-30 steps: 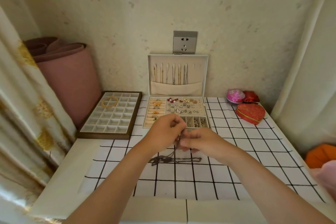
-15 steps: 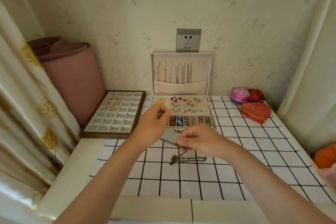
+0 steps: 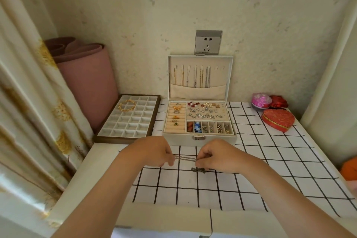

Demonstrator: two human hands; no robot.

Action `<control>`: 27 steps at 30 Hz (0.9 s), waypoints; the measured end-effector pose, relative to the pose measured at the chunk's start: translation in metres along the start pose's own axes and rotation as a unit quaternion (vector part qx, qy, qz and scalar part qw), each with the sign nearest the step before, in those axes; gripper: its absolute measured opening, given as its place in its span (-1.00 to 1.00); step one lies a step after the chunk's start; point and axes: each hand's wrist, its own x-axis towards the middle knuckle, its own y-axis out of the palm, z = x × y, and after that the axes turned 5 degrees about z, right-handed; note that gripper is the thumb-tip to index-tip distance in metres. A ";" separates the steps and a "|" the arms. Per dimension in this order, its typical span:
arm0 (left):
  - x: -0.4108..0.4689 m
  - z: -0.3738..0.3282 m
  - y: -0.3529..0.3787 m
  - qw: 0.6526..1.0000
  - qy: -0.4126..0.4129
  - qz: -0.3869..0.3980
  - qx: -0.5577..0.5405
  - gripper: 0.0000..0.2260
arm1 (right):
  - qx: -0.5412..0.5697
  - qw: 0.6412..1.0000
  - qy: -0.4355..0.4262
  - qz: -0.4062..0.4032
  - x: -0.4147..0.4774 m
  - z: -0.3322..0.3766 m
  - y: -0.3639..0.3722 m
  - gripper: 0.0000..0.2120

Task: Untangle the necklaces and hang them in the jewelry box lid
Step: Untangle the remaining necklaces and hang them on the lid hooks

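Observation:
A thin dark necklace chain (image 3: 185, 158) is stretched level between my two hands just above the checked cloth. My left hand (image 3: 154, 151) pinches its left end and my right hand (image 3: 217, 155) pinches the right end. A small dark tangle of chain (image 3: 199, 169) lies on the cloth under my right hand, partly hidden by it. Behind my hands the white jewelry box (image 3: 201, 137) stands open. Its upright lid (image 3: 200, 59) holds several necklaces (image 3: 195, 76) on hooks, with their lower ends tucked in a pocket; the two right hooks are bare.
A compartment tray (image 3: 114, 133) with gold bangles (image 3: 127, 105) lies left of the box. A rolled pink mat (image 3: 87, 75) and a curtain (image 3: 29, 102) stand at the left. At the right sit a red heart box (image 3: 278, 120), a pink round box (image 3: 261, 100) and an orange thing (image 3: 349, 168).
My hands have drawn apart and lowered, so the chain now runs level and taut between them instead of slanting up to the left hand. The tangle stays on the cloth.

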 end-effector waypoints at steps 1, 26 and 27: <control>0.002 0.004 0.001 0.999 -0.026 0.001 0.018 -0.83 | -0.008 1.000 0.000 0.000 0.000 -0.001 0.000 -0.92; 0.021 -0.022 0.028 0.960 0.152 -0.015 -0.233 -0.91 | 0.312 0.947 -0.052 -0.061 -0.007 0.009 -0.004 -0.83; 0.020 -0.021 0.027 0.946 0.159 -0.007 -0.282 -0.91 | 0.311 0.947 -0.047 -0.071 -0.007 0.008 -0.004 -0.82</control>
